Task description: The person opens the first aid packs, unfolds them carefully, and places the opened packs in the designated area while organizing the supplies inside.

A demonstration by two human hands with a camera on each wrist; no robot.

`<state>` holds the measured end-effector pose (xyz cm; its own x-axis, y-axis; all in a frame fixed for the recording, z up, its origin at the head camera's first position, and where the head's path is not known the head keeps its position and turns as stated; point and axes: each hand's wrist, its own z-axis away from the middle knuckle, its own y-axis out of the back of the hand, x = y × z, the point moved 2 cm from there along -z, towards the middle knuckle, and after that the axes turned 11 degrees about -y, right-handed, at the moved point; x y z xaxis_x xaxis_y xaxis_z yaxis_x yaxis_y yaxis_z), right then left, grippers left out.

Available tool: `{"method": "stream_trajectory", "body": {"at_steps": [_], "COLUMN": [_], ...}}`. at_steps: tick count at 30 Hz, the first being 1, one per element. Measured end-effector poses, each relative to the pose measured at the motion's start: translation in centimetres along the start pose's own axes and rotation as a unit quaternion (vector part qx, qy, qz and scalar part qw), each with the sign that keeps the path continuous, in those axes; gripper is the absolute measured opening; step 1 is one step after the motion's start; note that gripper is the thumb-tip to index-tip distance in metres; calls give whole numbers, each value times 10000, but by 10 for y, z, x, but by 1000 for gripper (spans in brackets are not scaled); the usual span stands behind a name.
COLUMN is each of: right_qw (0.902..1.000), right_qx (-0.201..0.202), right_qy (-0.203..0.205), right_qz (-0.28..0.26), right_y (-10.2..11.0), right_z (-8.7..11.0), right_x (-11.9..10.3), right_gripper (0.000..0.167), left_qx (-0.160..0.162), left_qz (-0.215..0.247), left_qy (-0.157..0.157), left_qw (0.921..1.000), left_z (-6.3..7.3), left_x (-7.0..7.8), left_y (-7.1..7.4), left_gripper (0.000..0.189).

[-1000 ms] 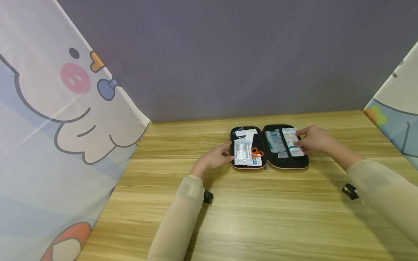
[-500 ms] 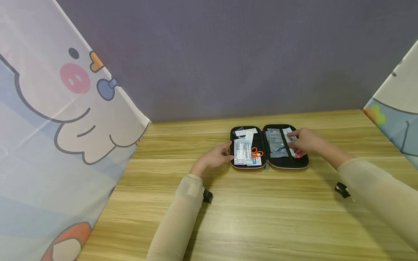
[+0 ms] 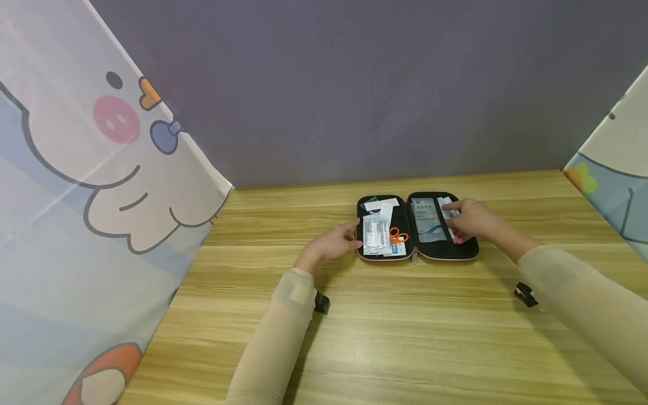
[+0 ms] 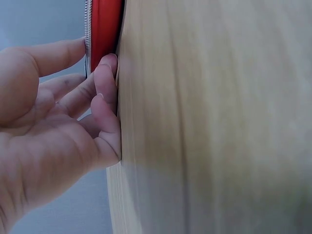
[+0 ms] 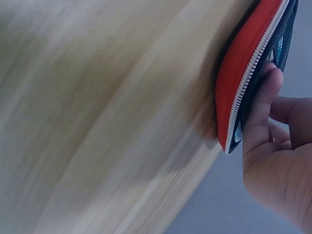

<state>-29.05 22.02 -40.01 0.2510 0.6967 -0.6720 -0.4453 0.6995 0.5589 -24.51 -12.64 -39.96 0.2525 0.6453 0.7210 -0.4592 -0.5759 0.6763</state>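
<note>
An unzipped first-aid case [image 3: 440, 249], black inside and red outside, lies spread on the table. Its left half holds white packets [image 3: 376, 235] and orange-handled scissors [image 3: 399, 236]. In the right half, a clear-and-blue packet [image 3: 428, 220] sits left of a black strap [image 3: 445, 224]. My left hand [image 3: 330, 245] grips the case's left edge; the left wrist view has its fingers at the zipper and red side. With its fingers inside the right half, my right hand [image 3: 471, 218] holds a white packet [image 3: 446, 201] beside the strap. The fingers partly cover that packet.
The wood-grain table [image 3: 405, 320] extends around the case, up to a grey partition [image 3: 385, 90] behind. Cartoon-printed sheets [image 3: 167, 214] flank the table. A zipper pull [image 3: 414, 257] hangs at the case's front fold. A black wrist device [image 3: 321, 302] shows by the left sleeve.
My right hand has moved left, further into the case. The packets in the right half have shifted left under the strap, and the clear-and-blue one now lies flatter. My left hand has stayed put.
</note>
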Motion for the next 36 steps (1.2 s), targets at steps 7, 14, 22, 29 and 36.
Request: {"method": "stream_trajectory", "body": {"at_steps": [7, 14, 22, 29, 36], "right_qw": [10000, 9995, 9991, 9980, 9966], "right_qx": [35, 229, 294, 377, 450], "right_qy": [33, 100, 169, 213, 245], "right_qz": [-28, 172, 240, 451, 652], "right_y": [-2, -1, 1, 0, -3], "right_z": [1, 1, -1, -2, 0], "right_x": [-3, -5, -2, -1, -2], "right_gripper": [63, 61, 60, 57, 46], "left_qx": [-50, -13, -22, 10, 17], "left_qz": [1, -17, -97, -151, -55], "left_qy": [-22, -73, -122, -100, -110], "left_qw": [10000, 10000, 9999, 9998, 9999], "left_z": [0, -1, -2, -1, -1], "left_x": [0, -1, 2, 1, -1], "left_y": [0, 0, -1, -1, -2], "left_gripper": [73, 73, 73, 74, 74]}}
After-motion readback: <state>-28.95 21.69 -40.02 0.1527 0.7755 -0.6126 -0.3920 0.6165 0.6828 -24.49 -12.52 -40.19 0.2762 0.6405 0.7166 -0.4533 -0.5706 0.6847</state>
